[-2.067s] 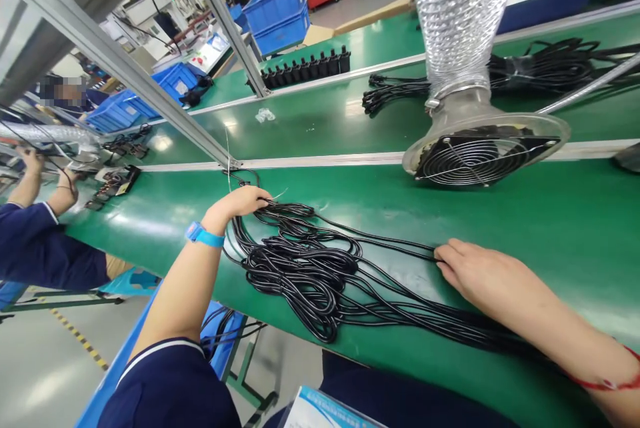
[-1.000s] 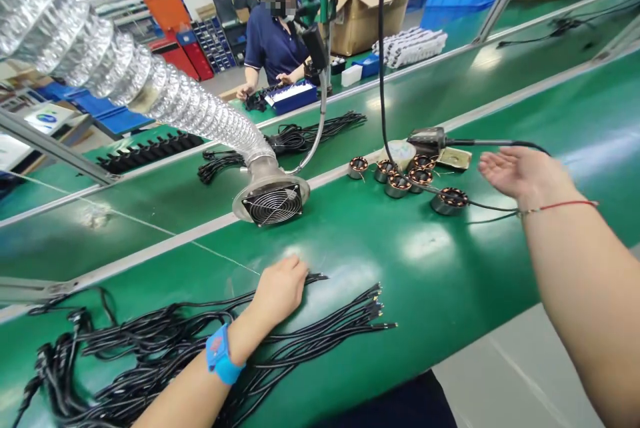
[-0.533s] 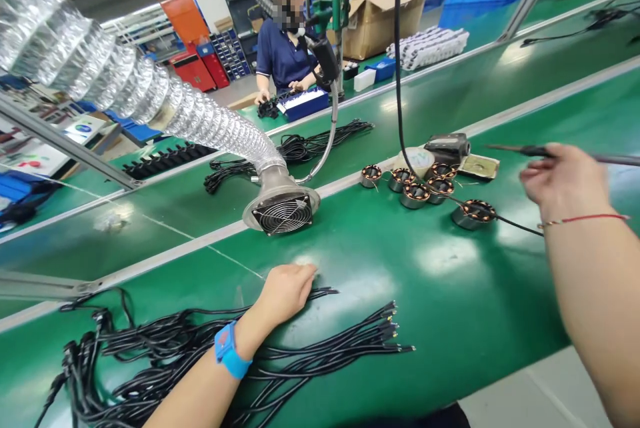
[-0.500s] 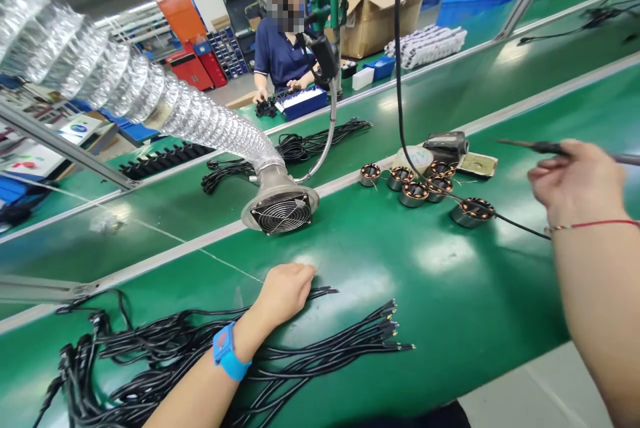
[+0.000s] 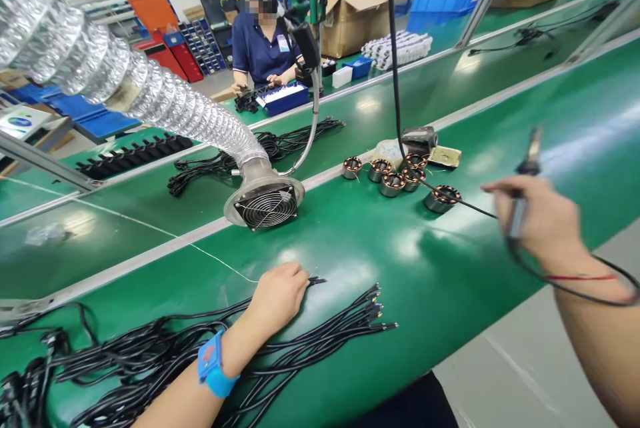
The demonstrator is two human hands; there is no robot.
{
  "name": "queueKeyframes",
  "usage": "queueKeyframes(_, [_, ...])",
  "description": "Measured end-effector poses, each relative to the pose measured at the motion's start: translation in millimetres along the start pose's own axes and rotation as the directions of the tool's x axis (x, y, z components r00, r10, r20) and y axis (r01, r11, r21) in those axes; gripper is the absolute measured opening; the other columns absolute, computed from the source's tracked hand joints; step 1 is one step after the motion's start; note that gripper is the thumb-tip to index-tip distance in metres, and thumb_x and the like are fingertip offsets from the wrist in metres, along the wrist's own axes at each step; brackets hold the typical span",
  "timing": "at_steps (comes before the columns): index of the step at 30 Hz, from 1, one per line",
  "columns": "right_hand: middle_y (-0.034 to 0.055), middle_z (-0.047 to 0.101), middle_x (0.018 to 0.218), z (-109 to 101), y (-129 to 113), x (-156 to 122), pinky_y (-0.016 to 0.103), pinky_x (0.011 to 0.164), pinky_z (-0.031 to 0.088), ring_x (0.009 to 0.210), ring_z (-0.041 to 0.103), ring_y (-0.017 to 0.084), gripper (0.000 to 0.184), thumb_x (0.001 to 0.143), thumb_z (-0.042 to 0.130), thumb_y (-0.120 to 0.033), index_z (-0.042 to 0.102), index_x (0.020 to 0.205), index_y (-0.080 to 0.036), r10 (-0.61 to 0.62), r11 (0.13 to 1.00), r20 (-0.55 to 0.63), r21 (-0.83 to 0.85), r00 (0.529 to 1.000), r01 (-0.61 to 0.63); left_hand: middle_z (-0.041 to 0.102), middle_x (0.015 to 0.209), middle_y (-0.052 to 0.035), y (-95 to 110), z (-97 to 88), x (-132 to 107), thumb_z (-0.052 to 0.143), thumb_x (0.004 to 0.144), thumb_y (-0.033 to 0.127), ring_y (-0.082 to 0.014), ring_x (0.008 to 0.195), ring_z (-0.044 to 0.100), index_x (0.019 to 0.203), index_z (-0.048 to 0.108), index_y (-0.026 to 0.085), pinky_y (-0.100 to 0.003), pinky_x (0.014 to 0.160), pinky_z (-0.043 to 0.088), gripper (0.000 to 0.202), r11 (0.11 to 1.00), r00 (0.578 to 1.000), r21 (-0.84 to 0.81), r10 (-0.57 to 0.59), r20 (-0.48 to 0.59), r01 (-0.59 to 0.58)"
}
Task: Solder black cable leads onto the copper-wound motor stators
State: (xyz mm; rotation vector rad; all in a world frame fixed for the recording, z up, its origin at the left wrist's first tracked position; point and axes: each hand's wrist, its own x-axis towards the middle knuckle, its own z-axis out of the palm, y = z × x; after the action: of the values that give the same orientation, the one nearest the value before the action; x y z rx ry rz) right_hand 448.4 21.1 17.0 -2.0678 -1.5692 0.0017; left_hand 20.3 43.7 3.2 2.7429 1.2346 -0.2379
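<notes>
My left hand [image 5: 277,295], with a blue wrist strap, rests closed on a black cable [image 5: 310,281] at the top of a spread bundle of black cables [image 5: 150,355] on the green belt [image 5: 425,275]. The cable ends [image 5: 375,311] fan out to the right of it. My right hand [image 5: 540,221] is raised over the belt's right side, closed round a soldering iron [image 5: 523,188] whose tip points up; its cord loops under my wrist. Several copper-wound coils [image 5: 395,178] lie beyond it.
A fume fan [image 5: 267,205] on a silver flexible duct [image 5: 125,81] sits mid-belt. A black tool stand [image 5: 419,138] and a flat pad [image 5: 445,156] sit by the coils. More cables [image 5: 260,148] lie on the far belt, where a person in a dark blue shirt [image 5: 260,48] works. Boxes and blue crates stand behind.
My right hand has brought the soldering iron from level at the right edge down and leftward, tip now pointing up. My left hand stays on the cables.
</notes>
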Motion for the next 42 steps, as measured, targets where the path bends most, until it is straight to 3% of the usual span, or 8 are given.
queueKeyframes(6, [0.0191, 0.068, 0.092, 53, -8, 4, 0.046, 0.079, 0.046, 0.085, 0.061, 0.033, 0.026, 0.078, 0.052, -0.033, 0.060, 0.095, -0.014, -0.198, 0.976, -0.067, -0.106, 0.978, 0.191, 0.063, 0.101, -0.0083, -1, -14.0, -4, 0.034, 0.096, 0.020, -0.0201, 0.090, 0.063, 0.094, 0.061, 0.019, -0.030, 0.078, 0.047, 0.028, 0.969, 0.965, -0.126, -0.189, 0.184, 0.213])
queueKeyframes(12, [0.0110, 0.066, 0.076, 70, -32, -14, 0.042, 0.069, 0.047, 0.073, 0.058, 0.028, 0.017, 0.085, 0.052, -0.032, 0.058, 0.090, -0.017, -0.408, 0.912, -0.148, -0.099, 0.901, 0.397, 0.065, 0.093, -0.0042, -10, -16.0, -9, 0.049, 0.087, 0.019, -0.0181, 0.087, 0.060, 0.083, 0.061, 0.019, -0.028, 0.078, 0.044, 0.013, 0.911, 0.967, -0.402, 0.011, 0.256, 0.096])
queueKeyframes(16, [0.0101, 0.069, 0.085, 85, -86, -45, 0.040, 0.073, 0.048, 0.079, 0.060, 0.025, 0.013, 0.090, 0.054, -0.030, 0.059, 0.092, -0.018, -0.615, 0.785, -0.082, 0.021, 0.784, 0.619, 0.065, 0.086, -0.0051, -13, -8.6, -7, 0.046, 0.090, 0.028, -0.0182, 0.084, 0.058, 0.078, 0.064, 0.018, -0.029, 0.079, 0.043, 0.024, 0.820, 0.987, -0.572, 0.065, 0.147, 0.031])
queueKeyframes(22, [0.0072, 0.068, 0.096, 103, -164, -78, 0.036, 0.076, 0.050, 0.083, 0.059, 0.022, 0.012, 0.092, 0.052, -0.019, 0.059, 0.101, -0.021, -0.826, 0.553, 0.027, 0.235, 0.564, 0.799, 0.059, 0.075, 0.0009, -27, 0.8, 5, 0.046, 0.083, 0.015, -0.0101, 0.060, 0.052, 0.094, 0.063, 0.015, -0.023, 0.063, 0.042, 0.020, 0.378, 0.889, -0.893, -0.454, 0.050, 0.244])
queueKeyframes(25, [0.0085, 0.068, 0.099, 106, -182, -82, 0.037, 0.075, 0.051, 0.087, 0.061, 0.023, 0.019, 0.091, 0.050, -0.015, 0.054, 0.109, -0.020, -0.882, 0.444, -0.014, 0.310, 0.471, 0.840, 0.059, 0.074, 0.0018, -34, -0.4, 6, 0.053, 0.082, 0.019, -0.0107, 0.066, 0.050, 0.091, 0.065, 0.014, -0.023, 0.067, 0.040, 0.017, 0.387, 0.911, -0.896, -0.409, 0.047, 0.219])
queueKeyframes(30, [0.0186, 0.064, 0.117, 104, -193, -84, 0.046, 0.084, 0.054, 0.105, 0.063, 0.029, 0.029, 0.090, 0.053, -0.018, 0.047, 0.117, -0.015, -0.860, 0.478, 0.011, 0.371, 0.511, 0.796, 0.059, 0.066, 0.0020, -39, -6.5, 1, 0.056, 0.080, 0.018, -0.0108, 0.067, 0.050, 0.067, 0.065, 0.014, -0.024, 0.068, 0.038, 0.016, 0.412, 0.968, -0.880, -0.177, 0.178, 0.237])
queueKeyframes(37, [0.0174, 0.064, 0.118, 117, -196, -94, 0.045, 0.077, 0.059, 0.098, 0.066, 0.028, 0.028, 0.091, 0.054, -0.021, 0.044, 0.117, -0.019, -0.781, 0.584, 0.066, 0.430, 0.621, 0.689, 0.051, 0.059, 0.0027, -35, -5.5, 3, 0.063, 0.073, 0.034, -0.0047, 0.047, 0.032, 0.071, 0.063, 0.012, -0.021, 0.046, 0.017, 0.022, -0.089, 0.953, -0.954, -0.071, 0.294, 0.288])
queueKeyframes(42, [0.0162, 0.066, 0.112, 121, -193, -93, 0.046, 0.078, 0.058, 0.096, 0.065, 0.030, 0.034, 0.089, 0.060, -0.024, 0.045, 0.118, -0.017, -0.787, 0.569, 0.013, 0.402, 0.617, 0.717, 0.039, 0.055, 0.0083, -28, -9.5, 4, 0.069, 0.071, 0.044, -0.0030, 0.044, 0.025, 0.076, 0.057, 0.014, -0.021, 0.044, 0.013, 0.033, -0.128, 0.948, -0.948, -0.097, 0.304, 0.291])
